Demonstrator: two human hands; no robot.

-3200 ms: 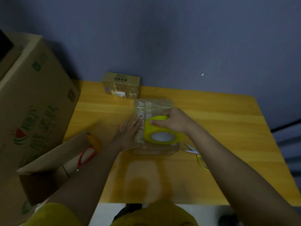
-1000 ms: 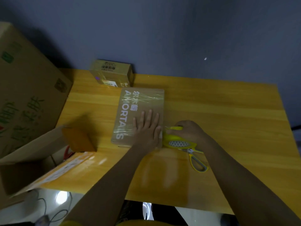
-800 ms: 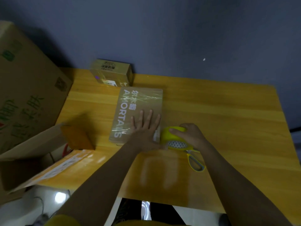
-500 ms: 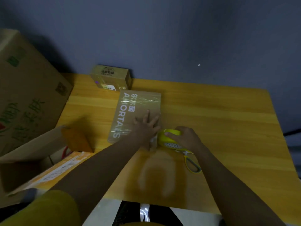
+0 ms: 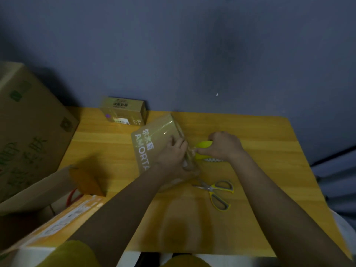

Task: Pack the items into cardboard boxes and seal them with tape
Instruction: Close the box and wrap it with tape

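Note:
A flat brown cardboard box (image 5: 154, 137) printed with white letters and wrapped in clear tape is tilted up on the wooden table (image 5: 260, 170), its right edge raised. My left hand (image 5: 171, 157) grips that box at its right edge, fingers curled over it. My right hand (image 5: 221, 145) holds the yellow tape roll (image 5: 204, 144) right against the box's raised edge. Much of the roll is hidden by my fingers.
Yellow-handled scissors (image 5: 217, 191) lie on the table just in front of my right hand. A small taped box (image 5: 123, 110) stands at the back by the wall. A large printed carton (image 5: 28, 135) and an open carton flap (image 5: 38, 189) stand at the left.
The flat box was lying flat under my left palm; now it is tilted up and turned. My right hand with the tape roll moved up from beside the scissors to the box's edge.

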